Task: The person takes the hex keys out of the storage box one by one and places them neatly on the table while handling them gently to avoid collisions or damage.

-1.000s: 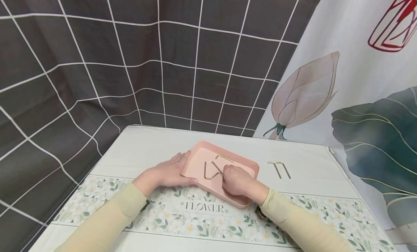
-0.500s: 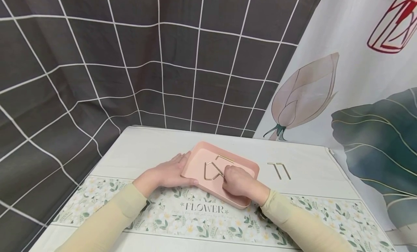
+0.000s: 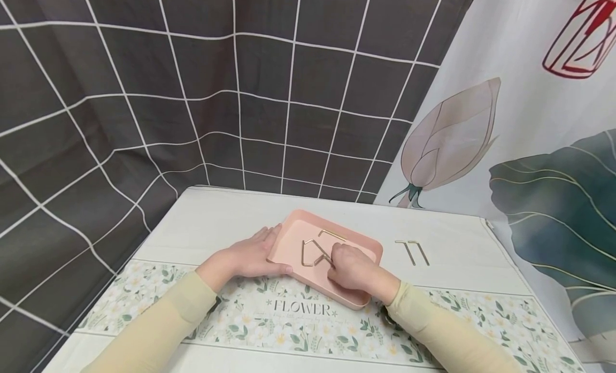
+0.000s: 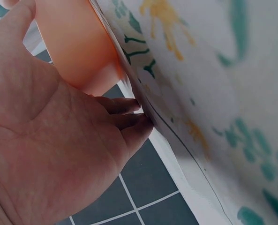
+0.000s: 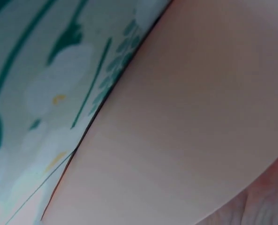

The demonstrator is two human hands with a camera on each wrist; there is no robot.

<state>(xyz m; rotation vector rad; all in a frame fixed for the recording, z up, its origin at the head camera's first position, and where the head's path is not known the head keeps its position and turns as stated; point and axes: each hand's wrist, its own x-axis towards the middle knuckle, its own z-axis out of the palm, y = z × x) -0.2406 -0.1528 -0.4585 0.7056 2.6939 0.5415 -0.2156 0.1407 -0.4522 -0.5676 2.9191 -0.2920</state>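
Observation:
A pink tray [image 3: 332,292] lies at an angle on the table with several brass-coloured hex keys inside. My left hand [image 3: 252,253] rests at its left end, thumb along the near side and straight fingers by the corner. In the left wrist view the palm of that hand [image 4: 59,136] is beside the tray wall [image 4: 80,47], fingertips at the table. Inside the tray, my right hand [image 3: 351,266] has curled fingers and pinches a hex key [image 3: 321,259]; most of it is hidden. Beside it lie an L-shaped hex key [image 3: 303,253] and another by the far wall [image 3: 332,234].
Two more hex keys [image 3: 417,251] lie side by side on the table to the right of the tray. A floral printed band with the word FLOWER [image 3: 302,307] crosses the white tablecloth [image 3: 216,212]. Behind the table hangs a dark curtain with white grid lines [image 3: 260,116].
The right hand has shifted very slightly, and the short arm of the hex key at its fingers has turned a little. The left hand and the tray stay in place.

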